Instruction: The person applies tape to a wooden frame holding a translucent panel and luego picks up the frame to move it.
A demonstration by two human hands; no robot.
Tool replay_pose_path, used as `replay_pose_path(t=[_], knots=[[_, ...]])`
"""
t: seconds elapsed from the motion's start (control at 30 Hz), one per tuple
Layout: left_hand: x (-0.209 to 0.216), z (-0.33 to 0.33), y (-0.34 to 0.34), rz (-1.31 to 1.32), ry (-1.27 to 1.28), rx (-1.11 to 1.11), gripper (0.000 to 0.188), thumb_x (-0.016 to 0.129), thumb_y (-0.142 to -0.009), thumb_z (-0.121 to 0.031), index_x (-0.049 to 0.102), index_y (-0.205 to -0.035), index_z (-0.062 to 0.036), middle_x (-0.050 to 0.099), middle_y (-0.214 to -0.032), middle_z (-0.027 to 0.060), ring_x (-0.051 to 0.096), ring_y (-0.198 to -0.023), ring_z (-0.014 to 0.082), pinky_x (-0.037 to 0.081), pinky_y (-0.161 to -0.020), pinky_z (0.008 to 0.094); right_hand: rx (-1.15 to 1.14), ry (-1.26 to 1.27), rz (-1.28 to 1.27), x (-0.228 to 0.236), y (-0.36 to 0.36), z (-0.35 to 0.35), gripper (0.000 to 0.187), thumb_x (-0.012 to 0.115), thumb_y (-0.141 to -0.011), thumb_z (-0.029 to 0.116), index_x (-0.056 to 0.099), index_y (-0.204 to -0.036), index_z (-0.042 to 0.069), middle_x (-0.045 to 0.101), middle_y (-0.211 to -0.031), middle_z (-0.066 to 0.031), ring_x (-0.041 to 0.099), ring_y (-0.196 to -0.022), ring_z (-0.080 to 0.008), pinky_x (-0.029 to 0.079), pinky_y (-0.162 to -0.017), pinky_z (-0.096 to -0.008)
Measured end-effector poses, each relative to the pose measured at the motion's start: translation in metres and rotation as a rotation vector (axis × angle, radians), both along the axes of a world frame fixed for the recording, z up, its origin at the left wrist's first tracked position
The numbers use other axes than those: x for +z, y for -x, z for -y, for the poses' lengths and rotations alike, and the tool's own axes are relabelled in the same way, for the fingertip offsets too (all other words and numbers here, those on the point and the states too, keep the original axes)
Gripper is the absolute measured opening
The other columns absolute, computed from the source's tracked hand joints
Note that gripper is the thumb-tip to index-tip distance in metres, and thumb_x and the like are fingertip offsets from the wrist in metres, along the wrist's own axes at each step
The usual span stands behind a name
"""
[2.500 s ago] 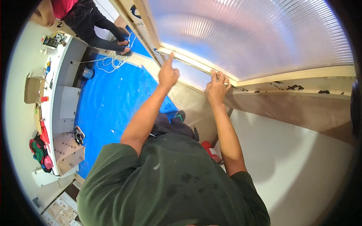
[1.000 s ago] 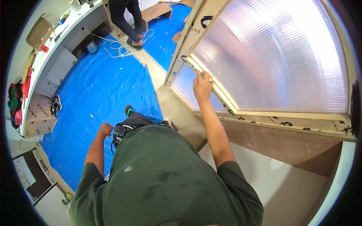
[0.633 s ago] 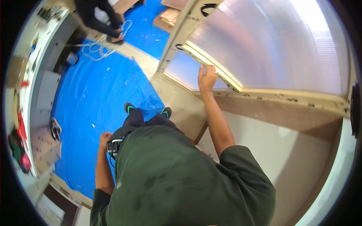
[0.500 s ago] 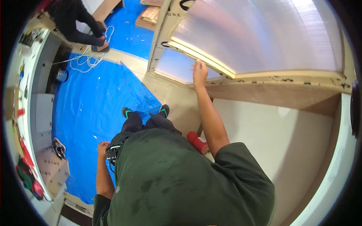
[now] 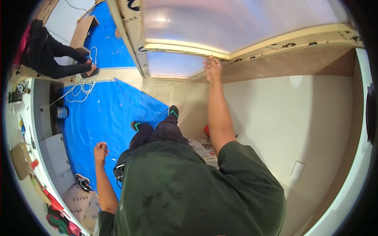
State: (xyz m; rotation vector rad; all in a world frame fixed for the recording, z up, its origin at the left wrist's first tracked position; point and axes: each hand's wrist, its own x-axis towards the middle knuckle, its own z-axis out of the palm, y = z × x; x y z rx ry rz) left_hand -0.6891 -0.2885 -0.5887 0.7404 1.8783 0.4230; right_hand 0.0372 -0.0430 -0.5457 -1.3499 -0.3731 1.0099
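Observation:
My right hand (image 5: 213, 70) is raised beside the lower edge of a pale wooden frame (image 5: 189, 48) that borders a translucent ribbed panel (image 5: 244, 19). Its fingers are bent together near the edge. Something small and pale may be between them, but I cannot make it out. Whether the hand touches the frame is unclear. Out to my left, over a blue tarp (image 5: 102, 114), hangs my left hand (image 5: 101, 152), its fingers loosely bent and apart, with nothing visible in them. A second translucent panel (image 5: 171, 64) shows below the frame.
At the upper left a person in dark trousers (image 5: 59, 59) stands near a coiled white cable (image 5: 84, 88). A long white counter (image 5: 35, 122) with tools and cloths runs along the left. A red object (image 5: 206, 130) is partly behind my right arm. A wall outlet (image 5: 298, 170) is at right.
My view has turned and shifted, so the panels sit further left and up. The left hand has moved away from my hip and its fingers have loosened. The right hand stays by the frame edge.

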Motion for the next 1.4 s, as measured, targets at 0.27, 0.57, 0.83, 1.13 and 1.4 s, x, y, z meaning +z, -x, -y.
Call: replay_pose_path(t=[0.27,0.57,0.83,1.13,1.4], knots=[[-0.011,0.017,-0.036,0.001,0.204,-0.134,0.026,0.074,-0.099,-0.028,0.071,-0.109,-0.0037,0.072,-0.089,0.0097,0.068,-0.065,0.0198,0.052,-0.053,0.0345,-0.221,0.118,-0.052,0.029,-0.061,0.016,0.025,0.08,-0.1,0.032,0.071,-0.104,0.01,0.076,-0.096,-0.0051,0.069,-0.078,-0.0143,0.053,-0.068,-0.0291],[-0.033,-0.017,-0.075,0.014,0.162,-0.151,0.02,0.076,-0.099,-0.023,0.071,-0.105,-0.0042,0.071,-0.083,0.0116,0.069,-0.06,0.0257,0.055,-0.049,0.0419,-0.121,0.305,1.3,0.073,-0.085,0.017,0.033,0.082,-0.09,0.03,0.076,-0.083,-0.002,0.075,-0.071,-0.0181,0.072,-0.061,-0.0352,0.056,-0.064,-0.0463],[-0.045,-0.09,-0.154,0.145,0.046,-0.219,0.024,0.074,-0.101,-0.021,0.071,-0.109,0.0012,0.074,-0.086,0.0155,0.071,-0.058,0.0278,0.056,-0.045,0.0397,-0.388,0.001,1.33,0.208,-0.064,0.027,0.023,0.074,-0.096,0.024,0.073,-0.087,0.003,0.073,-0.09,-0.0162,0.069,-0.082,-0.04,0.055,-0.077,-0.0498],[-0.061,-0.119,-0.174,0.068,-0.042,-0.38,0.024,0.078,-0.095,-0.018,0.076,-0.106,0.0032,0.075,-0.085,0.0193,0.074,-0.067,0.0295,0.061,-0.055,0.0421,-0.833,-0.374,1.568,0.367,-0.082,0.0,0.02,0.083,-0.085,0.014,0.065,-0.087,0.006,0.063,-0.079,-0.0108,0.063,-0.074,-0.0342,0.051,-0.07,-0.0458],[-0.065,-0.104,-0.156,0.024,-0.085,-0.537,0.022,0.071,-0.096,-0.026,0.078,-0.105,-0.0065,0.077,-0.086,0.0138,0.075,-0.073,0.0292,0.06,-0.06,0.0448,-0.916,-0.613,1.559,0.477,-0.092,-0.022,0.03,0.083,-0.085,0.015,0.065,-0.106,0.005,0.062,-0.101,-0.0147,0.063,-0.094,-0.0373,0.051,-0.083,-0.049]])
